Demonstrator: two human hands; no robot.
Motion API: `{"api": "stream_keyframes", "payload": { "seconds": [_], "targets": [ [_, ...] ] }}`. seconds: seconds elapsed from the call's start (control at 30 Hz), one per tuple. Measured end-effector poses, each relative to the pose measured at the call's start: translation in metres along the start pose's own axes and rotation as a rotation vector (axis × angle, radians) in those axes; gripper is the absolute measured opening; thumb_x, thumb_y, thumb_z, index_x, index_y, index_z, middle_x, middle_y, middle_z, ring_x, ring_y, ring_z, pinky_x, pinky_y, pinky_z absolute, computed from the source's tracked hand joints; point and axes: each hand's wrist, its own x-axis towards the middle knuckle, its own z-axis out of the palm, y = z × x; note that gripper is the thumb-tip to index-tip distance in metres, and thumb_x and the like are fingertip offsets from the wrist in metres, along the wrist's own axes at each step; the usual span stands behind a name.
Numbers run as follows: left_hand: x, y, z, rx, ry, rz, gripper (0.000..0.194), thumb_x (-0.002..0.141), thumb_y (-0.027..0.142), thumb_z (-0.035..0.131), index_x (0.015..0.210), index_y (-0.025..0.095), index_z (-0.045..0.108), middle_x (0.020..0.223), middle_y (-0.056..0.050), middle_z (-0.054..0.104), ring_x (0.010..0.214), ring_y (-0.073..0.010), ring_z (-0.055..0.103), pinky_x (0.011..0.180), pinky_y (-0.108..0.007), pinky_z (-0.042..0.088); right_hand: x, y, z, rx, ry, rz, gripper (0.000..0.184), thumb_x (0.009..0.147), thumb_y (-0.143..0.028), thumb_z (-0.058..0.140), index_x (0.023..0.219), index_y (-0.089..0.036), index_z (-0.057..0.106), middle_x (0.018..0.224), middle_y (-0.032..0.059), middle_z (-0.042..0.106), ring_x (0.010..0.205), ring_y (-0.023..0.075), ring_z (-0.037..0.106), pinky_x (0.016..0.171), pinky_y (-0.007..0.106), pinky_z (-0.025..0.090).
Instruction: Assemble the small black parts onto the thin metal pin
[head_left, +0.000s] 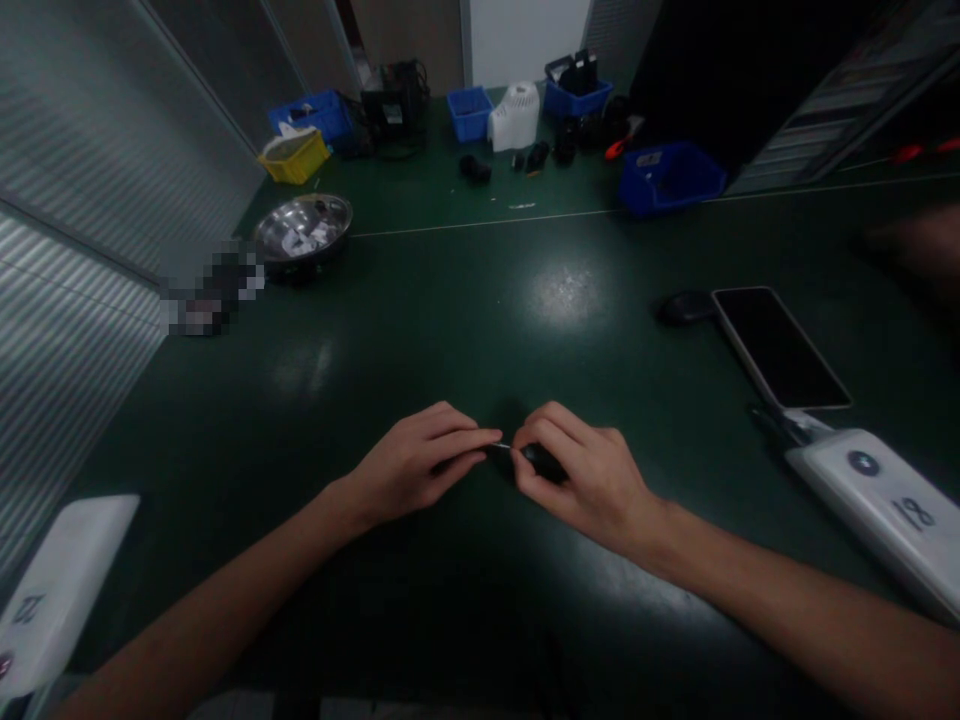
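Above the green tabletop [420,340], my two hands almost meet near the middle. A thin, pale metal shaft [503,447] spans the small gap between their fingertips. My left hand [424,455] pinches its left end, where the straightened fingers hide the tip. At the other end, the thumb and index finger of my right hand [589,475] are closed on the shaft. A dark, rounded piece [545,463] shows inside the curl of the right fingers; it looks like a handle, but its full shape is hidden.
Far left are a metal bowl [341,215] with white pieces and a yellow bin [304,160]. Blue bins [671,180] and a white plastic housing [516,118] line the back. A phone [780,345], black mouse [686,308] and white device [885,500] lie right. Another person's blurred hand [922,240] appears far right.
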Motion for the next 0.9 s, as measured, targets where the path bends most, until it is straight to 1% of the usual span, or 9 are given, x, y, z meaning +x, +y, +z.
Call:
{"api": "stream_keyframes", "payload": {
  "seconds": [0.2, 0.37, 0.53, 0.77, 0.9],
  "targets": [
    [-0.0022, -0.0034, -0.0020, 0.124, -0.036, 0.023, 0.043, 0.097, 0.014, 0.059, 0.139, 0.022, 0.058, 0.110, -0.009, 0.066, 0.096, -0.0196, 0.060, 0.083, -0.036, 0.053, 0.0019, -0.0018, -0.0006, -0.030, 0.020, 0.037, 0.011, 0.097, -0.025, 0.054, 0.098, -0.021, 0.064, 0.096, 0.0012, 0.065, 0.073, 0.0106, 0.060, 0.058, 0.024, 0.044],
    [-0.0020, -0.0030, -0.0034, 0.153, -0.061, 0.034, 0.046, 0.097, 0.013, 0.057, 0.142, 0.021, 0.055, 0.112, -0.009, 0.065, 0.097, -0.0199, 0.059, 0.084, -0.036, 0.052, 0.0022, -0.0014, 0.0001, -0.026, 0.039, 0.043, 0.010, 0.096, -0.025, 0.055, 0.098, -0.021, 0.064, 0.095, 0.0007, 0.064, 0.073, 0.0105, 0.060, 0.059, 0.024, 0.044],
    [-0.0009, -0.0016, -0.0049, 0.142, -0.118, 0.003, 0.049, 0.098, 0.014, 0.054, 0.146, 0.022, 0.051, 0.113, -0.010, 0.063, 0.098, -0.0206, 0.058, 0.083, -0.037, 0.050, 0.0024, -0.0013, 0.0005, -0.018, 0.062, 0.084, 0.009, 0.096, -0.025, 0.056, 0.097, -0.021, 0.063, 0.095, 0.0009, 0.064, 0.073, 0.0111, 0.060, 0.060, 0.024, 0.043],
    [0.0003, -0.0023, -0.0053, 0.160, -0.187, -0.025, 0.043, 0.099, 0.016, 0.050, 0.142, 0.020, 0.056, 0.110, -0.011, 0.061, 0.097, -0.0221, 0.055, 0.083, -0.039, 0.047, 0.0030, 0.0004, 0.0011, -0.160, -0.023, 0.106, 0.013, 0.098, -0.028, 0.053, 0.098, -0.020, 0.064, 0.097, 0.0021, 0.063, 0.066, 0.0104, 0.056, 0.053, 0.024, 0.034],
    [-0.0007, -0.0024, -0.0085, 0.125, -0.179, -0.047, 0.045, 0.100, 0.017, 0.050, 0.144, 0.019, 0.052, 0.114, -0.011, 0.063, 0.101, -0.0226, 0.057, 0.088, -0.040, 0.049, 0.0021, 0.0003, 0.0014, -0.249, -0.027, 0.132, 0.015, 0.098, -0.029, 0.052, 0.095, -0.022, 0.064, 0.097, 0.0013, 0.063, 0.066, 0.0110, 0.056, 0.052, 0.025, 0.030]
  ]
}}
